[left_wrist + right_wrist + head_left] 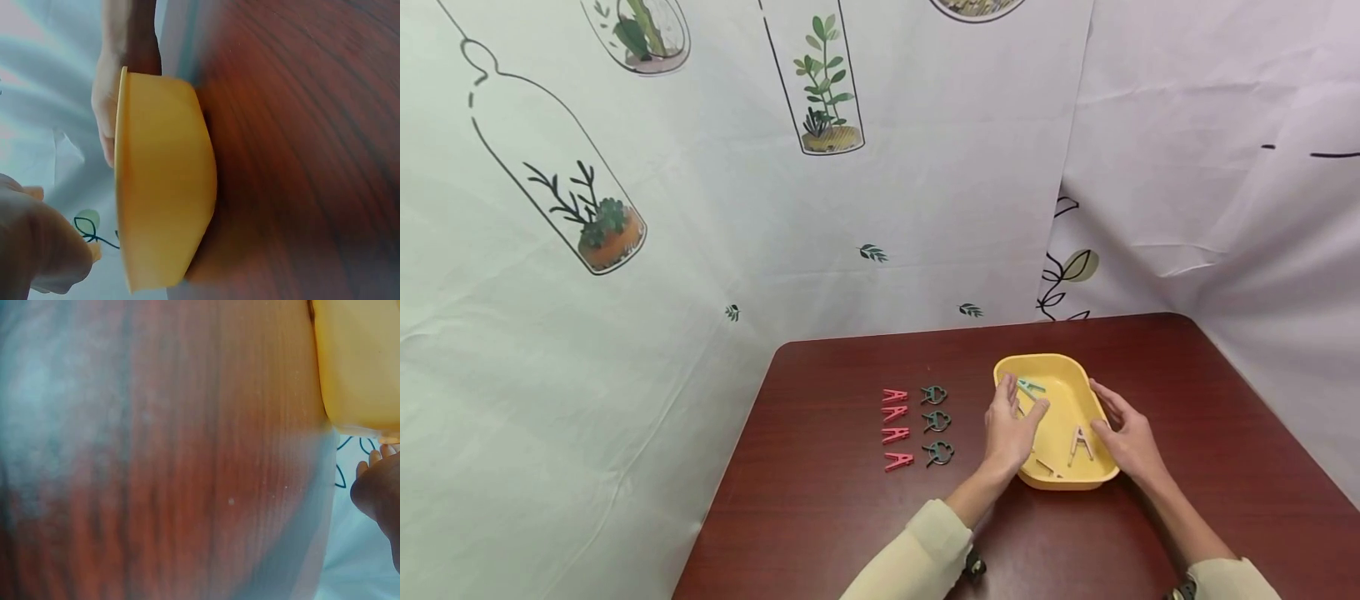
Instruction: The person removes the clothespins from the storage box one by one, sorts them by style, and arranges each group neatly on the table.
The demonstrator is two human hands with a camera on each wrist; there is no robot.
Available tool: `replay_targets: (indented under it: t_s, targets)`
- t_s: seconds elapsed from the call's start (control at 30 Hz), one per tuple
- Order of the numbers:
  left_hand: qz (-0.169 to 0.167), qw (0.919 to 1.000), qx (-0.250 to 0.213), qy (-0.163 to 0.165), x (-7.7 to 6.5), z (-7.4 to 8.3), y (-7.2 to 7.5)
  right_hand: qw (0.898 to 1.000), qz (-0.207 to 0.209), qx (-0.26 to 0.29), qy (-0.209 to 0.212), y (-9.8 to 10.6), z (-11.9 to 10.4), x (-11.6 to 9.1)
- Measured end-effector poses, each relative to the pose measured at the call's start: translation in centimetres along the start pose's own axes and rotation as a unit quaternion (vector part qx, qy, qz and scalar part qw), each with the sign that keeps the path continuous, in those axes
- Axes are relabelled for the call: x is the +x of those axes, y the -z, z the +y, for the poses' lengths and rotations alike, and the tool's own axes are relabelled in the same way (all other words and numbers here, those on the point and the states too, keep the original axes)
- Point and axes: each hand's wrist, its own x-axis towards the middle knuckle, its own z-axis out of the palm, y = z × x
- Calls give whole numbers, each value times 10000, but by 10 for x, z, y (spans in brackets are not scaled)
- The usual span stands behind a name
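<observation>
A yellow plastic tray point(1060, 417) sits on the table and also shows in the left wrist view. My left hand point(1011, 429) hovers over its left rim with fingers extended and no item visible in them. Inside the tray near those fingertips lies a teal clothespin point(1032, 387). A pale clothespin point(1081, 444) rests further right, and another pale piece point(1048, 468) is near the front wall. My right hand point(1129, 437) holds the right rim, thumb over the edge and fingers along the outside. Part of the tray floor is hidden by the left hand.
Left of the tray, several red clothespins point(895, 435) stand in a column on the dark red table point(820, 500). Beside them is a column of three dark green round clips point(936, 421). A printed cloth point(925, 208) hangs behind the table.
</observation>
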Motion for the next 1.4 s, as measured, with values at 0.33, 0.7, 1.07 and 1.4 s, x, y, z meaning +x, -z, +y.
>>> replay_targets:
  t_s: [0.33,0.7,1.07,1.4]
  targets:
    - [-62,9948,926,413,-7,-12,-27,9995,15,200,225,-1,0,0]
    - [-201,9749,2216,-91,-11,-22,-48,9992,56,249,318,-2,3,-1]
    - [-381,9424,3318,-176,-11,-25,-54,9989,36,349,316,-2,1,0]
    - [-377,9491,3122,155,-11,-28,-57,9991,70,267,331,-1,0,-1]
